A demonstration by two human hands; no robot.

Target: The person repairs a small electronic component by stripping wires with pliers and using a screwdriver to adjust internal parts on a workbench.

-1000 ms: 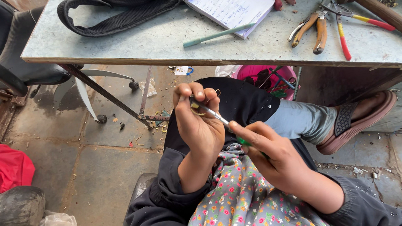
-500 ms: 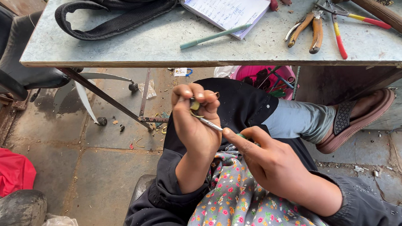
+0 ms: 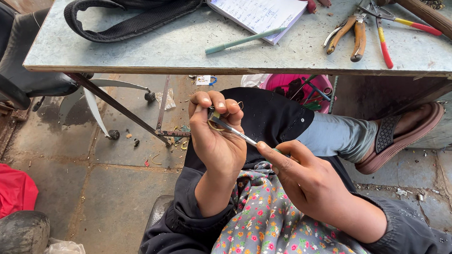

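While the person sits with one leg crossed over the other, both hands work close above the lap:
Left hand: raised, fingers curled tight around a small ring-shaped metal piece, pinched at the fingertips so its edge faces the tool.
Right hand: at 4 o'clock from the left, fingers closed pen-style on a thin metal tool whose tip meets the small piece; the slant lets the tip reach in under the thumb.
Small piece: up in the left fingertips, at 12 o'clock of that hand, mostly hidden.
Table: at 12 o'clock, bearing an open notebook, a green pen, pliers and red-handled cutters, laid within reach.
Pink bucket: under the table, holding dark tools; which ones I cannot tell.
Black bag strap: at 11 o'clock on the table.
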